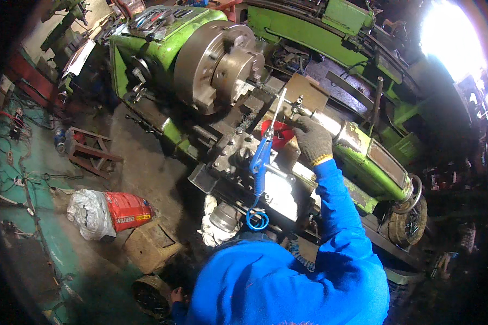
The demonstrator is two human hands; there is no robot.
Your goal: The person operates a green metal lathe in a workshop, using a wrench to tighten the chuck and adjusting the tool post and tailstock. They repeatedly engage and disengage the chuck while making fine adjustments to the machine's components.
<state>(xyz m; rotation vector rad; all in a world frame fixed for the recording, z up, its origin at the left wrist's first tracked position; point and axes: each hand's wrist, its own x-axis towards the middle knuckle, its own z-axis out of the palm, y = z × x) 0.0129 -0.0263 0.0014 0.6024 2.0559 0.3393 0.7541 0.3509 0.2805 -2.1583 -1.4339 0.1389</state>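
Note:
My right hand [313,142], in a grey knit glove with a yellow cuff, reaches to the metal lathe's tailstock [377,162]. Its fingers curl down beside the bright tailstock quill [326,123], near a small fitting [297,104]; what they grip is hidden. Left of that hand a blue air blow gun [261,160] stands nozzle up on the carriage, its coiled hose hanging below. Behind it is a red container [279,134]. The large chuck [211,67] holds a round metal workpiece [237,73]. My left hand [177,295], bare, hangs low, its fingers mostly dark.
The green headstock [173,40] bears loose tools on top. A tool post [234,151] sits between chuck and blow gun. On the floor at left are a red and white sack [127,210], a cardboard box [153,245], a rusty stand [92,151] and a round tub [153,295].

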